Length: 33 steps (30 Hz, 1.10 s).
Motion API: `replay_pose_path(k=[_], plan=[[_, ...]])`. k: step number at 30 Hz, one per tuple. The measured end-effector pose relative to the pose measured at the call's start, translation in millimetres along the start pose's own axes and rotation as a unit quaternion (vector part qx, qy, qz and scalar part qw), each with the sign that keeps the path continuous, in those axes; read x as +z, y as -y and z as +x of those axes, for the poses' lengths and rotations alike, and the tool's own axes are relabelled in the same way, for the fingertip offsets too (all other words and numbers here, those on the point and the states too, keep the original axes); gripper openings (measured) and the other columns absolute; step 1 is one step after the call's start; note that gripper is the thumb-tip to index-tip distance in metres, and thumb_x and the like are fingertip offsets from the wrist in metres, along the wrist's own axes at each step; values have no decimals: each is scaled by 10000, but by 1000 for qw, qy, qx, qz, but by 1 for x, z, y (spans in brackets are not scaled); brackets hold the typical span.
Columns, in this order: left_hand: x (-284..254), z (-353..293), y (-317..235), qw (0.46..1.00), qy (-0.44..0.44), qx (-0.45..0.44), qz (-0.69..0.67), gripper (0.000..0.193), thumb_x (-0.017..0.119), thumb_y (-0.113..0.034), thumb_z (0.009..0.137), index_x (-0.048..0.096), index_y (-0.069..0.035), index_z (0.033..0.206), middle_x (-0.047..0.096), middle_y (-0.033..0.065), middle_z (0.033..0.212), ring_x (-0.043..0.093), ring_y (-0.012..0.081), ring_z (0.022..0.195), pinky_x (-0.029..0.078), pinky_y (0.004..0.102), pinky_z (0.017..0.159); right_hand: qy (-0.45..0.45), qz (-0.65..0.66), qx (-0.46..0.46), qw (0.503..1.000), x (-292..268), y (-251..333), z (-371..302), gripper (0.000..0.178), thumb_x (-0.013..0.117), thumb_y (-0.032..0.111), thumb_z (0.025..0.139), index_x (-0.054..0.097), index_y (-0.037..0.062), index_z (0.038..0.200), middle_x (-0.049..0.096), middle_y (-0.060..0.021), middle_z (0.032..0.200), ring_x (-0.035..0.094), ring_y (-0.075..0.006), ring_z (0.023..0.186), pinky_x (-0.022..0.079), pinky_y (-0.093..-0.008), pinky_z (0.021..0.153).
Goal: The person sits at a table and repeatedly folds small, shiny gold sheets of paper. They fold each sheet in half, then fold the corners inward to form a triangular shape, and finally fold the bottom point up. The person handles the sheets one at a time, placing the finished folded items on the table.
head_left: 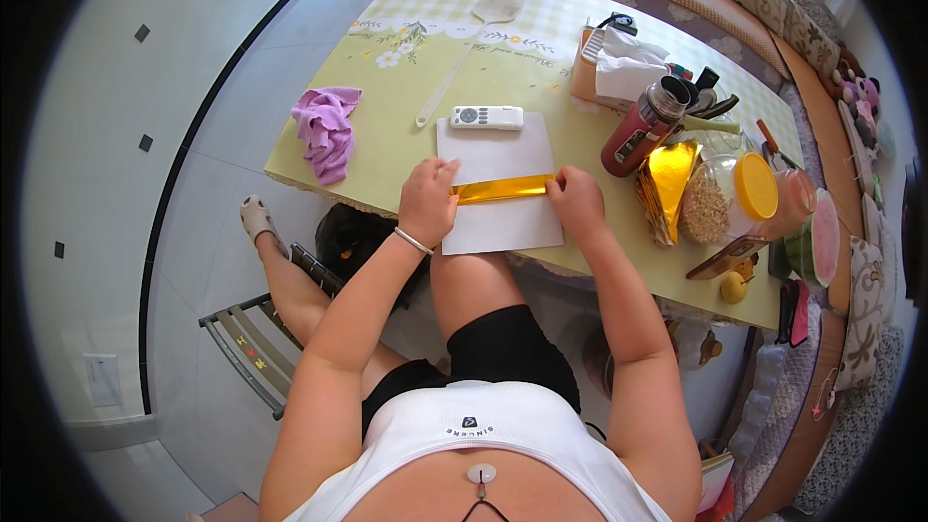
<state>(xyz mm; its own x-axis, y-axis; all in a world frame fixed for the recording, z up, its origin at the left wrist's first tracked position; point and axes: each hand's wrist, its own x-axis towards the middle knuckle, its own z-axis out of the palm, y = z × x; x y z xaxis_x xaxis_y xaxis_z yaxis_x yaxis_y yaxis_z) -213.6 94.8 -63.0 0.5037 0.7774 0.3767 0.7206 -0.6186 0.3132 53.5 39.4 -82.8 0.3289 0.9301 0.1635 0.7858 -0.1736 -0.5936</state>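
Observation:
A shiny gold foil strip stretches level between my hands, over a white sheet of paper at the table's near edge. My left hand pinches the strip's left end. Its right end is gripped between the thumb and fingers of my right hand. The paper juts a little past the edge, above my thigh. A white remote control lies across the paper's far edge. More gold foil stands in a folded bundle to the right, beyond my right hand.
A purple cloth lies crumpled at left, near a long-handled fly swatter. On the right crowd a dark red flask, a tissue box, a yellow-lidded jar, a cut watermelon and a phone.

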Motion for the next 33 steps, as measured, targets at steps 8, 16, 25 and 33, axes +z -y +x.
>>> replay_pose_path(k=[8, 16, 25, 33], plan=[[8, 10, 7, 950, 124, 238, 162, 438, 492, -223, 986, 592, -335, 1398, 466, -32, 1574, 400, 277, 1477, 234, 608, 1187, -70, -204, -309, 926, 14, 16, -11, 431, 620, 254, 950, 602, 11, 1305, 580, -162, 1408, 526, -324, 1317, 399, -462, 1107], [-12, -13, 33, 948, 190, 181, 179, 588, 527, -129, 942, 455, -232, 1517, 411, -22, 1611, 335, 302, 1507, 247, 659, 1174, 93, -145, -265, 949, 5, -4, -34, 634, 565, 355, 999, 431, 1, 1508, 401, -160, 1594, 353, -284, 1492, 271, -434, 1225], [-30, 6, 5, 980, 114, 129, 97, 249, 662, -171, 812, 764, -96, 1026, 636, 208, 1267, 462, 389, 1374, 372, 601, 1089, 82, -310, -389, 864, -6, 20, 4, 261, 591, 128, 853, 679, -30, 1042, 667, -155, 1075, 646, -286, 1007, 525, -421, 845], [33, 53, -59, 983, 18, 159, 86, 101, 660, -163, 788, 631, -97, 717, 606, 94, 797, 659, 291, 737, 528, 423, 634, 39, -151, -302, 941, -24, 24, 16, 191, 677, 115, 807, 705, 54, 986, 695, -101, 963, 676, -278, 899, 530, -415, 804]])
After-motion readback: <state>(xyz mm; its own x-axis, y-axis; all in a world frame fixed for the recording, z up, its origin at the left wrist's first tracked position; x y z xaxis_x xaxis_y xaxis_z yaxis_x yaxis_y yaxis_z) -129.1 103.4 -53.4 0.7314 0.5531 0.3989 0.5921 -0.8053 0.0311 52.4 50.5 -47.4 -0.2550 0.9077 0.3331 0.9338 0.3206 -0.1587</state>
